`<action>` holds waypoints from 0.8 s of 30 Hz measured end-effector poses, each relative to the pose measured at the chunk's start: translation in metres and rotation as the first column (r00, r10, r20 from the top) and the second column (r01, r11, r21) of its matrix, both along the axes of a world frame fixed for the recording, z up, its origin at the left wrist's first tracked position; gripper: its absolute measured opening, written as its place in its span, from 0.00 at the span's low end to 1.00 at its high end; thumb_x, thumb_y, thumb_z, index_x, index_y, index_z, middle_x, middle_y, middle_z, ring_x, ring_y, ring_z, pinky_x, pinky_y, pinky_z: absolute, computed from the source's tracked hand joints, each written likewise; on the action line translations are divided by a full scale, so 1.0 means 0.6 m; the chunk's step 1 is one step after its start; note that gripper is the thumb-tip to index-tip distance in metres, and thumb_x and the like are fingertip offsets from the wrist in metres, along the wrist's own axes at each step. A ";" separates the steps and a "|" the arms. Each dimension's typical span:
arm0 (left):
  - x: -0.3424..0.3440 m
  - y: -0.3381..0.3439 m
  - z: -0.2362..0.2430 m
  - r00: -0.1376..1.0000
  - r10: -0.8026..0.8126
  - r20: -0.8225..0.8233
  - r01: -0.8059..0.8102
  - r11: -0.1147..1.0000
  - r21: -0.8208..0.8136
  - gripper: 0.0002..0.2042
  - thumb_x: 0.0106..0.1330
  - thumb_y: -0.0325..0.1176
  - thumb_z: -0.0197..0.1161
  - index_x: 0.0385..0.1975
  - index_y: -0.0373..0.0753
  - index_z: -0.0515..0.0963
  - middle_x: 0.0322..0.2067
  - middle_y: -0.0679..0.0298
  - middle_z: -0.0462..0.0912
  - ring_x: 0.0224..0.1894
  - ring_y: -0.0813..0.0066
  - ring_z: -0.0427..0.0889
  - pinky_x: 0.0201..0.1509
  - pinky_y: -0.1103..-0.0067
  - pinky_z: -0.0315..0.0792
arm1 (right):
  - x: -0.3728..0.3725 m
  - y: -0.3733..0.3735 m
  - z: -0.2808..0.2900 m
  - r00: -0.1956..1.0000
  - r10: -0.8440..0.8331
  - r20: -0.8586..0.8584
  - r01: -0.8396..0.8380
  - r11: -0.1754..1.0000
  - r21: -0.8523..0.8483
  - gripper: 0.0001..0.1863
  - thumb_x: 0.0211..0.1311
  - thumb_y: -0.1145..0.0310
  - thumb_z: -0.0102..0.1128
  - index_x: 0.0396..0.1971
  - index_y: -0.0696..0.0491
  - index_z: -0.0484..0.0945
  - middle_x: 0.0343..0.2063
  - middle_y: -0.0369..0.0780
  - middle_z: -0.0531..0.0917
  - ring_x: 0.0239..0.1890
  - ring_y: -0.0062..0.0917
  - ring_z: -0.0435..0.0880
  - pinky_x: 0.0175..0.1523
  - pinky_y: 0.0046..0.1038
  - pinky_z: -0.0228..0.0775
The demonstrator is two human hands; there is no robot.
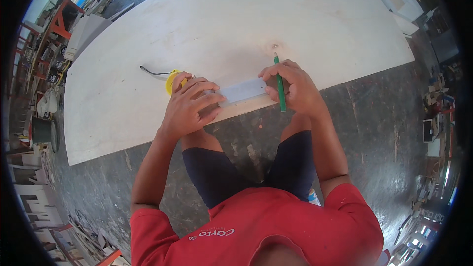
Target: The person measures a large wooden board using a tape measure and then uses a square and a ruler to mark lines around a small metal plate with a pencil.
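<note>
Head view of two bare hands at a broad white surface (pixel 217 19). A pale, flat strip (pixel 244 90) lies near the edge closest to the person, between the left hand (pixel 186 106) and the right hand (pixel 294 87). Left hand: fingers spread and bent over the strip's left end; whether they grasp it or merely rest there cannot be told. A yellow tape measure (pixel 170 83), partly covered by this hand, sits just beyond it on the surface, its dark strap (pixel 152 73) trailing to the left. Right hand: fingers closed about a green pencil (pixel 281 88), with the thumb and index finger at the strip's right end. The pencil slants across the hand, sharpened tip directed away from the person, near a small brownish mark (pixel 275 46) on the surface. Foreground: red shirt (pixel 281 216) and dark shorts (pixel 217 175), above a dark, scuffed floor (pixel 374 133). Left background: red-framed shelving (pixel 61 25), bent by the lens.
</note>
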State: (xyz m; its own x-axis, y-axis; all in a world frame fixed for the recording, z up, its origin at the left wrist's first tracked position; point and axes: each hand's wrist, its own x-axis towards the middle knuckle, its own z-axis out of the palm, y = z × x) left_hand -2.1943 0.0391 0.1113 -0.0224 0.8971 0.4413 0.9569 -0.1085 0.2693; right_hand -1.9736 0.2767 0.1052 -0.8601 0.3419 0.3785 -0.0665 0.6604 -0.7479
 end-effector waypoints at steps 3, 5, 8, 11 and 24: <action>-0.001 -0.002 -0.001 1.000 -0.003 -0.001 0.003 1.000 0.002 0.16 0.51 0.34 0.80 0.42 0.53 0.88 0.50 0.71 0.86 0.57 0.66 0.83 0.72 0.57 0.62 | 0.001 -0.001 0.001 1.000 -0.007 0.021 0.007 1.000 -0.004 0.13 0.58 0.74 0.74 0.42 0.50 0.83 0.31 0.37 0.86 0.46 0.36 0.83 0.59 0.38 0.73; -0.003 -0.003 -0.003 1.000 -0.011 -0.003 0.011 1.000 0.002 0.16 0.51 0.34 0.80 0.42 0.53 0.88 0.50 0.71 0.87 0.57 0.66 0.83 0.73 0.57 0.61 | 0.000 -0.001 0.001 1.000 -0.005 0.014 0.005 1.000 0.007 0.13 0.58 0.74 0.74 0.42 0.50 0.83 0.31 0.37 0.86 0.45 0.35 0.83 0.59 0.38 0.73; -0.002 -0.004 -0.003 1.000 -0.003 -0.004 0.003 1.000 0.002 0.17 0.51 0.35 0.81 0.42 0.54 0.88 0.50 0.72 0.87 0.57 0.66 0.83 0.73 0.57 0.61 | -0.002 -0.002 0.001 1.000 -0.007 0.008 0.006 1.000 0.025 0.13 0.57 0.74 0.74 0.41 0.50 0.83 0.32 0.37 0.86 0.45 0.35 0.82 0.58 0.38 0.74; -0.001 -0.002 -0.002 1.000 0.001 0.006 -0.001 1.000 -0.004 0.16 0.51 0.35 0.81 0.41 0.54 0.88 0.50 0.72 0.87 0.57 0.67 0.83 0.73 0.57 0.61 | -0.001 -0.003 0.001 1.000 -0.017 0.008 0.017 1.000 -0.002 0.13 0.57 0.73 0.74 0.41 0.50 0.83 0.32 0.37 0.86 0.45 0.35 0.82 0.58 0.38 0.74; -0.003 -0.004 -0.002 1.000 -0.005 0.010 0.005 1.000 -0.003 0.16 0.52 0.34 0.80 0.41 0.53 0.88 0.50 0.70 0.87 0.57 0.65 0.84 0.72 0.57 0.63 | -0.003 -0.009 -0.007 0.994 -0.068 -0.086 0.063 0.996 -0.062 0.12 0.66 0.70 0.71 0.48 0.52 0.84 0.34 0.40 0.86 0.43 0.33 0.83 0.53 0.34 0.75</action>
